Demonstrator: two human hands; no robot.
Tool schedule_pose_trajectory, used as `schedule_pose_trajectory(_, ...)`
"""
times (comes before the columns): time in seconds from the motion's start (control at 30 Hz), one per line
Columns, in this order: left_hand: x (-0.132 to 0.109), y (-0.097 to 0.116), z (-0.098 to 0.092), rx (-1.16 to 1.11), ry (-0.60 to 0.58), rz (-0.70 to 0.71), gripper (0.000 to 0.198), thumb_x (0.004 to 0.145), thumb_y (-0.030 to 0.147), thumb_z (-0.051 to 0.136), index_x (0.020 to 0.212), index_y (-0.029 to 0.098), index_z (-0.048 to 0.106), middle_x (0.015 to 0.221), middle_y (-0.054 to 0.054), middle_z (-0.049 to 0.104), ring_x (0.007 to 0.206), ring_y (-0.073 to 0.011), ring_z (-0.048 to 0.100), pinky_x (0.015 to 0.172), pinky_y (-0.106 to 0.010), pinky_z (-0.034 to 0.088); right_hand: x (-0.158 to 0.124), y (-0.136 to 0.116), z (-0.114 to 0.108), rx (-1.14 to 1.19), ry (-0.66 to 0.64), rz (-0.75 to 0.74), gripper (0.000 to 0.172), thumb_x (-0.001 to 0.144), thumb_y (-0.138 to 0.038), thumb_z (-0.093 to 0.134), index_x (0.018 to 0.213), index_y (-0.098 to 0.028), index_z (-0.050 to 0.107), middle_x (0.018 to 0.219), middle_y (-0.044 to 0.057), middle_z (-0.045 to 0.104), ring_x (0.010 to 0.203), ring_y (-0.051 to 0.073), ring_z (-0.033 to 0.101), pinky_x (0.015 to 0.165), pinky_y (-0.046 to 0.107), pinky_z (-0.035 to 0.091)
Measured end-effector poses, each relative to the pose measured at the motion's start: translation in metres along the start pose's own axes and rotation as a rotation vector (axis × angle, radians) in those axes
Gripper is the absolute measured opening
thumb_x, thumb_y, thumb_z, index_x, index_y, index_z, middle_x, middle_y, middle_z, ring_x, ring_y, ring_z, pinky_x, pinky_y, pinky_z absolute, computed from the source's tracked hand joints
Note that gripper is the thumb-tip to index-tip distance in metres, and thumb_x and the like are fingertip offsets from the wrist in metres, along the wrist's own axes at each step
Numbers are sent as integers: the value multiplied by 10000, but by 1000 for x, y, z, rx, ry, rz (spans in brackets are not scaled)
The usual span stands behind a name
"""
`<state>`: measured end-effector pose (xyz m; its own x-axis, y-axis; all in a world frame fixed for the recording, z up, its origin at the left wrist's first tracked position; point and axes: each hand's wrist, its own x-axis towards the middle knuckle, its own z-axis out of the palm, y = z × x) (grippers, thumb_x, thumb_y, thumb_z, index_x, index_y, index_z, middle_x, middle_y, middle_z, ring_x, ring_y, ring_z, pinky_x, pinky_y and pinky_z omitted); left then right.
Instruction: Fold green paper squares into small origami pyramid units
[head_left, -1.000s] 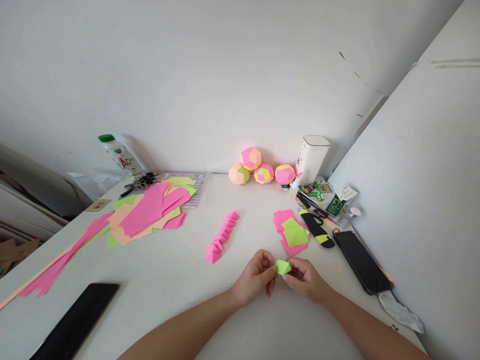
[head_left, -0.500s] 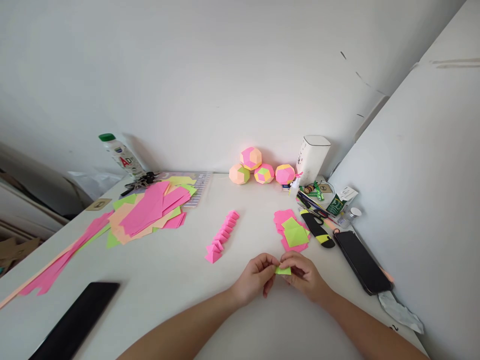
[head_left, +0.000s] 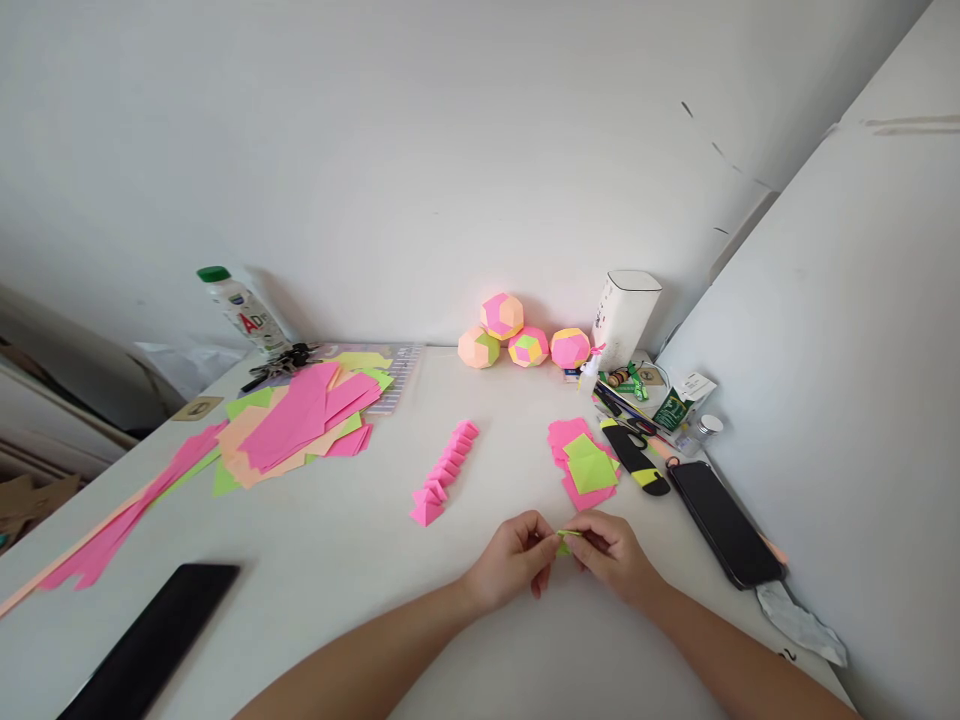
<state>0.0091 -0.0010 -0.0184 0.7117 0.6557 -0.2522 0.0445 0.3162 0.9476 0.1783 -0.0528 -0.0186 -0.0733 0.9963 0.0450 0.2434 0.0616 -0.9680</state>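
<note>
At the counter (head_left: 360,625), the left hand (head_left: 512,555) and right hand (head_left: 611,552) meet just on the near side of the paper stack (head_left: 592,475), each grip clamped, thumb against fingers, on the green paper piece (head_left: 564,549), also nearer than the stack. Its creases are mostly hidden. This looks like folding: best to align edges first, steady one side, then press the crease evenly without bending the corners.

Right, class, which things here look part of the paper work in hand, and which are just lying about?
Apparently part of the work:
green paper piece, pinched by left hand and right hand
row of pink folded pieces
pink-and-green paper pile

Probably just lying about:
black phone
green-capped bottle
white container
</note>
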Motion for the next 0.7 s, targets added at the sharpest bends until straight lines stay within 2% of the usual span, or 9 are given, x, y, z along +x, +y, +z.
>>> schedule_pose_trajectory(0.33, -1, 2, 1, 19, 8, -27, 379, 743, 537, 578, 747, 175, 465, 447, 72, 490, 368, -74, 450, 393, -198, 373, 0, 6, 1, 71, 20, 76, 231, 800, -401, 605, 833, -174, 627, 600, -15, 550, 488, 120, 512, 477, 252, 437)
schedule_pose_trajectory(0.7, -1, 3, 2, 43, 11, -41, 318, 757, 470, 580, 743, 171, 473, 449, 75, 476, 368, -67, 433, 389, -192, 369, 0, 3, 1, 88, -25, 42, 166, 813, -341, 593, 771, -180, 602, 592, -27, 532, 491, 112, 503, 477, 240, 413)
